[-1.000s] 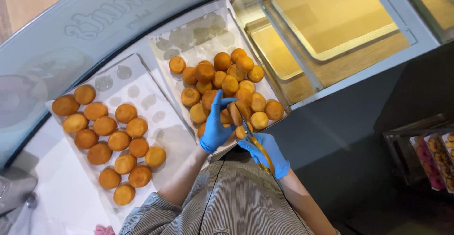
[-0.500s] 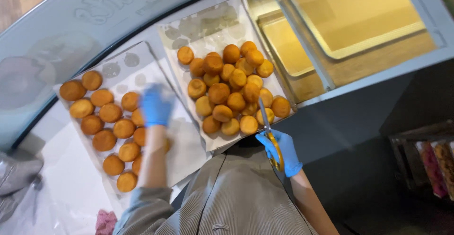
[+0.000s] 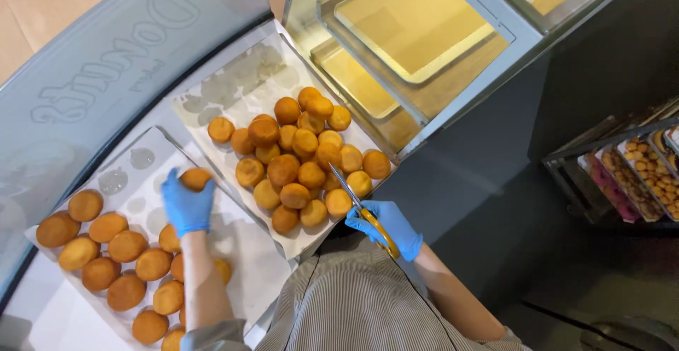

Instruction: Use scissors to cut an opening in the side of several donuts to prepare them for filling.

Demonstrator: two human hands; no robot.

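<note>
- both hands, left hand (image 3: 187, 206) and right hand (image 3: 385, 225), are in thin blue gloves, smooth and a bit shiny, rubbery looking
- scissors (image 3: 362, 209): bare metal blades, glossy yellow plastic handles
- doughnuts (image 3: 297, 156): matt golden-brown crust, slightly rough
- paper liner (image 3: 244, 86): white, matt, with greasy see-through spots
- display trays (image 3: 414, 29): brushed metal, dull sheen
- shirt (image 3: 353, 301): striped woven cloth

Glass display case (image 3: 417, 47), dark floor (image 3: 566, 280), perhaps wooden beyond.
</note>
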